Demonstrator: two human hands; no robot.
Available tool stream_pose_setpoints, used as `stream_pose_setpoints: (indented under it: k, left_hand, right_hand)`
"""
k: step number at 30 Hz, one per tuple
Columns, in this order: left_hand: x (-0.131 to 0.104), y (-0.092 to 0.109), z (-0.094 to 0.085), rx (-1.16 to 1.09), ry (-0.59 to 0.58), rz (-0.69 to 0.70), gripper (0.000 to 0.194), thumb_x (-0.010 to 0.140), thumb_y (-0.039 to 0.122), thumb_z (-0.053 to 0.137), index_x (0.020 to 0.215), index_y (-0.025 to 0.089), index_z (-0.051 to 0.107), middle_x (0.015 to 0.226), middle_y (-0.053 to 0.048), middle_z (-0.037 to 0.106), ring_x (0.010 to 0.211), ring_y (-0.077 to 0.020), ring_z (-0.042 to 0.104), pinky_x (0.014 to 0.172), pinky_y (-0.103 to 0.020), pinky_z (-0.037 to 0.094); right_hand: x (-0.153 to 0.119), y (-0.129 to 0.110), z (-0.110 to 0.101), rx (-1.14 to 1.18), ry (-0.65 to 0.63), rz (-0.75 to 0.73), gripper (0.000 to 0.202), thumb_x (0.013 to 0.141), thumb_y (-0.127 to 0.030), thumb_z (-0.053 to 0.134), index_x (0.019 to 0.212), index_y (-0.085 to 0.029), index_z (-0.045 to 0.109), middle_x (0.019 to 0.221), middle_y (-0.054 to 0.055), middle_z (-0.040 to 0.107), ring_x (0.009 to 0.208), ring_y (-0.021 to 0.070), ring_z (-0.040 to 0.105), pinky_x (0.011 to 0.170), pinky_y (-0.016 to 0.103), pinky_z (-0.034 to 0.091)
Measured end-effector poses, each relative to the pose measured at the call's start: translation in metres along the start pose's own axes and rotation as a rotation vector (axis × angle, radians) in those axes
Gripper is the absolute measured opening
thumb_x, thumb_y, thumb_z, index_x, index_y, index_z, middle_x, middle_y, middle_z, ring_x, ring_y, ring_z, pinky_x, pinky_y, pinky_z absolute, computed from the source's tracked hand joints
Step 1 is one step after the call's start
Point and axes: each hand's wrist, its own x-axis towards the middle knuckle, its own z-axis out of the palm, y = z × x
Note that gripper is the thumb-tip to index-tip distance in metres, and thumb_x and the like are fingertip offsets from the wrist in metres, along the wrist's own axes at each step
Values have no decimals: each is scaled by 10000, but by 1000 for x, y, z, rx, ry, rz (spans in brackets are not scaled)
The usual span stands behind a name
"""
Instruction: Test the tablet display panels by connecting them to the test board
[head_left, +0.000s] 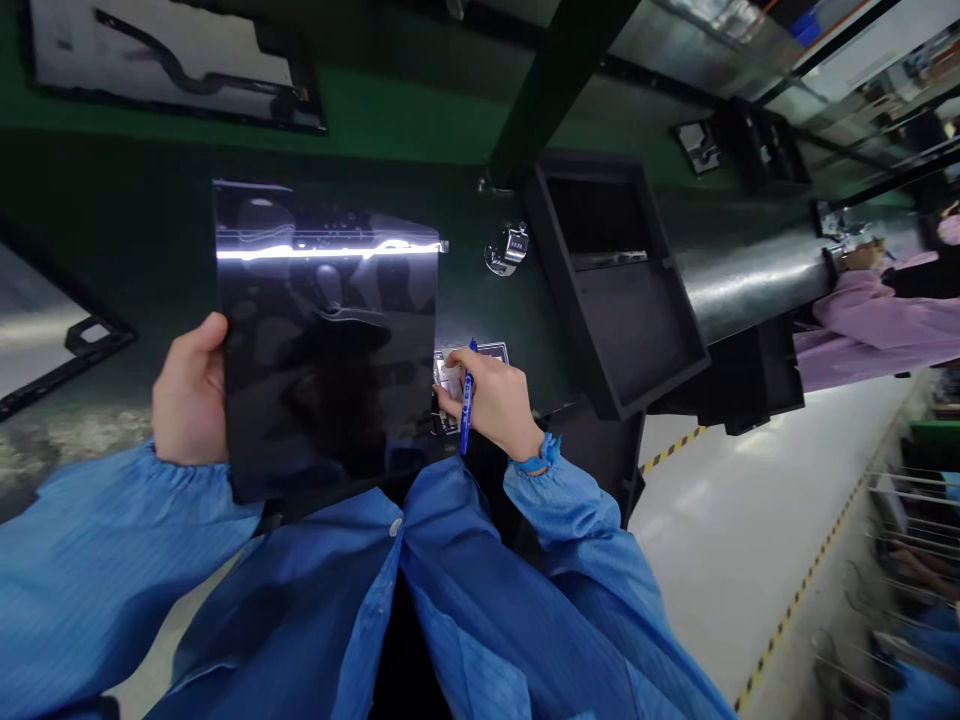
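Note:
A glossy black panel (330, 340) is tilted up in front of my body, with bright light reflected across its upper part. My left hand (193, 395) grips its left edge, thumb at the side and the other fingers hidden behind. On the right, my right hand (496, 398) is closed around a blue pen (466, 400), held upright between thumb and fingers beside the panel's right edge. Beneath that hand lies a small printed card or part (493, 351), mostly covered. A silver tally counter (508, 250) rests on the green table above my right hand.
A black tray (679, 345) sits right of the counter, near a dark post (559, 85). Framed panels lie at the upper left (180, 55) and far left (45, 330). A person in a pink sleeve (877, 325) works at the far right.

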Motion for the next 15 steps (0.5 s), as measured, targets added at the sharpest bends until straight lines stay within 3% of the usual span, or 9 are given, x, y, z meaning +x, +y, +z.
stream_pose_setpoints:
  k: [5,10,13,15]
  left_hand:
    - [4,2,-2,21,36,67,92,789,237,605,811,193,682,936,25,780,1452,-270,421,1080,-385,545]
    - [1,4,-2,13,-4,20,147,843,257,566,864,183,691,1065,46,768,1377,-279,517,1080,-431,545]
    - [-1,6,1,-18,64,17,100,825,243,605,814,180,683,923,33,780,1368,-244,527,1104,-358,517]
    - [2,6,-1,-25,116,1,70,801,227,629,795,185,685,810,37,767,1359,-214,535,1107,-285,497]
  right_hand:
    - [16,-22,-15,-139,-156,109,338,765,-351,704,1051,-202,602,853,58,761,761,260,719,593,298,357]
    - [20,-36,-14,-203,-217,160,328,767,-302,678,1051,-164,589,874,109,763,767,288,732,595,312,389]
    - [21,-22,-15,-65,-168,108,252,764,-313,687,978,-211,600,786,41,751,726,254,726,615,298,439]
    - [29,1,-17,88,9,105,167,810,-321,652,943,-239,592,779,-5,739,728,207,718,675,285,492]
